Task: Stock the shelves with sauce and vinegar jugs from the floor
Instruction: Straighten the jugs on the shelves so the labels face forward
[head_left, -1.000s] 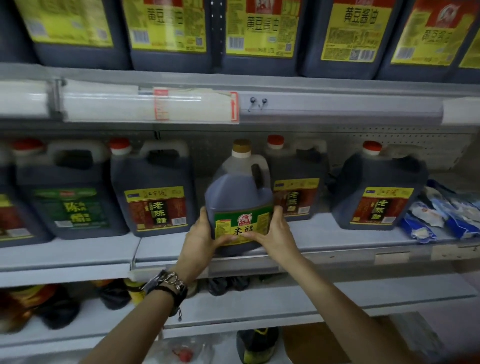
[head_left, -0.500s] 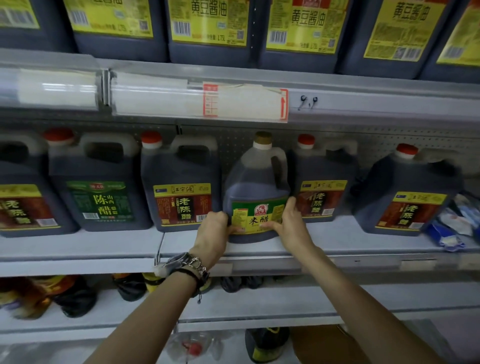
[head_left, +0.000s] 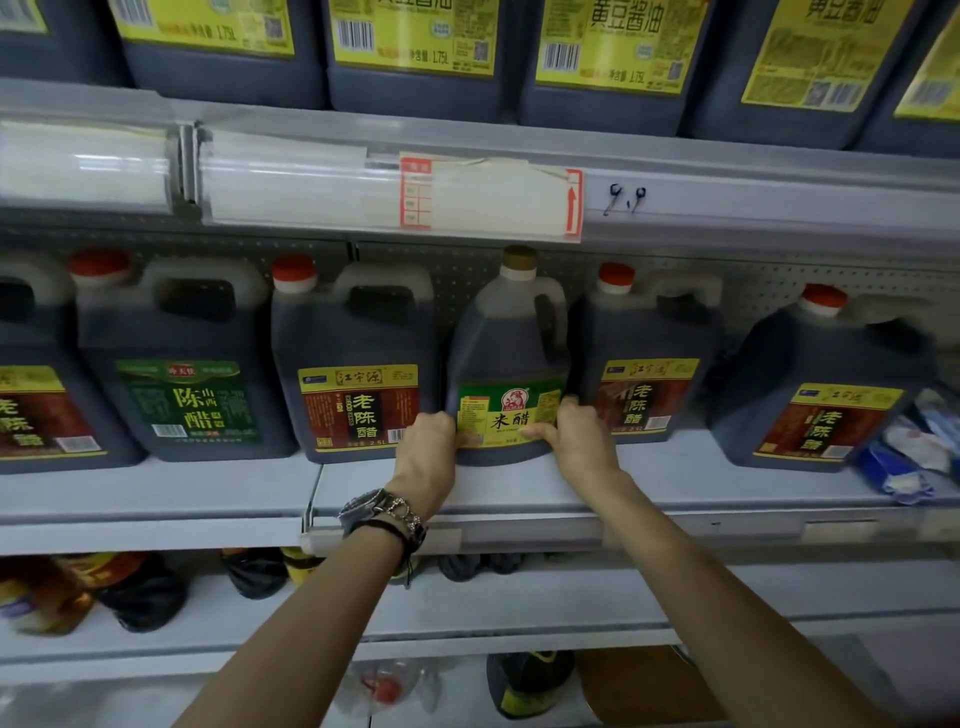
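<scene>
From the head camera, you see the rice vinegar jug (head_left: 506, 353) standing upright on the middle shelf (head_left: 675, 488). It has a brown cap and a green and yellow label. It sits between two aged vinegar jugs with red caps, one on its left (head_left: 353, 364) and one on its right (head_left: 644, 364), very close to both. Its bottom looks like it is down on the shelf, so this jug seems almost put away. You only need to let go, and maybe turn it so the label faces out.

The row looks pretty full. There is a gap before the far right jug (head_left: 821, 384), so one more could go there. The top shelf is packed with soy sauce jugs (head_left: 415, 52). Way down low you can see another dark jug (head_left: 527, 680) with a yellow label. It may be waiting its turn, but you cannot tell if it is on the floor.

Both your arms reach up and forward, almost straight. Your left hand (head_left: 428, 447) holds the jug's left side down low, with the fingers wrapped around it. Your right hand (head_left: 576, 436) holds the right side, with the thumb lying across the label and the fingers going around the back. The watch and bracelets (head_left: 384, 512) are on your left wrist.
</scene>
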